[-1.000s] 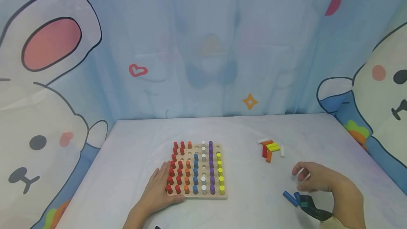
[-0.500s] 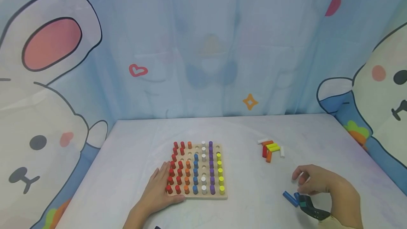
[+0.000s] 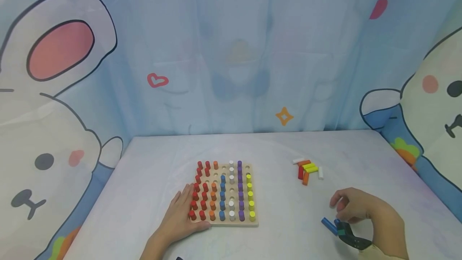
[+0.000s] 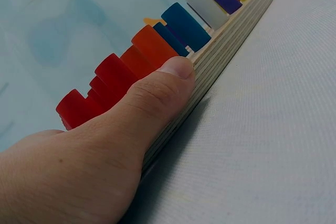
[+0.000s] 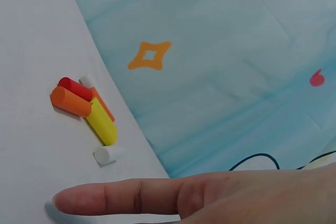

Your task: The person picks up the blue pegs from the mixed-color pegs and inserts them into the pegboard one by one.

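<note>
A wooden pegboard (image 3: 238, 223) stands left of centre on the table, with rows of red, orange, blue, white, purple and yellow pegs upright in it. My left hand (image 3: 177, 218) rests at its near left corner, fingers along the left side. In the left wrist view the thumb (image 4: 157, 93) presses on the front edge. Off to the right, my right hand (image 3: 357, 204) hovers with loosely bent fingers and nothing seen in them. Just below it lie a blue peg (image 3: 329, 226) and another blue peg, partly hidden by the black wrist device (image 3: 353, 238).
Beyond the right hand lies a small pile of loose pegs: a red peg (image 3: 300, 172), yellow pegs (image 3: 310, 167), orange and white ones. A few holes in the board hold no peg. A patterned curtain (image 3: 238, 51) hangs behind the white table (image 3: 162, 151).
My right hand has shifted slightly to the left, its wrist device covering more of the second blue peg. The left hand, board and loose pegs have stayed put.
</note>
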### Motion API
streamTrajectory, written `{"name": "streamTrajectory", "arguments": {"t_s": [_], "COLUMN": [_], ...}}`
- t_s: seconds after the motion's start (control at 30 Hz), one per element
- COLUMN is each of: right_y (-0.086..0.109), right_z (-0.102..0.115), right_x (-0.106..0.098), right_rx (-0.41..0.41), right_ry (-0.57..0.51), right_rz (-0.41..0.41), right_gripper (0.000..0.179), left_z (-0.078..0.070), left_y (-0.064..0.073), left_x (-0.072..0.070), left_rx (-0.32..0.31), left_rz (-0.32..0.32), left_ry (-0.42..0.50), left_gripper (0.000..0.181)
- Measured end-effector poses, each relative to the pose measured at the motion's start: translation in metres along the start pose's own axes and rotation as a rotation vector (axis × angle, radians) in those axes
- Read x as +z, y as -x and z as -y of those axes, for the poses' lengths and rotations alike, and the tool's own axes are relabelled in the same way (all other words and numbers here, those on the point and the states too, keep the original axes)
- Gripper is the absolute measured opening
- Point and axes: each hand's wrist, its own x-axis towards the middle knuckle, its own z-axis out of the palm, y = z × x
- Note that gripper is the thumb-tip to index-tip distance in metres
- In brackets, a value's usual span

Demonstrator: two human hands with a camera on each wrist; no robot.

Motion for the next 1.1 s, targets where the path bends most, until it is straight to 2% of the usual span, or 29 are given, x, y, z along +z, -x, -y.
{"name": "streamTrajectory", "arguments": {"t_s": [0.8,1.1], "right_y": [0.0033,0.0024], "right_z": [0.0071,0.0092], "right_x": [0.0056,0.006], "right_rx": [0.002,-0.035], "right_ry": [0.031,0.039], "right_rz": [0.026,0.035], "right_gripper": [0.029,0.026], "left_z": [-0.0009,-0.0011], "left_y": [0.0001,0.0001], "left_x": [0.0,-0.0002], "left_rx": [-0.006,-0.011], "left_rz": [0.004,0.005], "left_ry": [-0.002,-0.005], "left_gripper": [0.124,0.124]}}
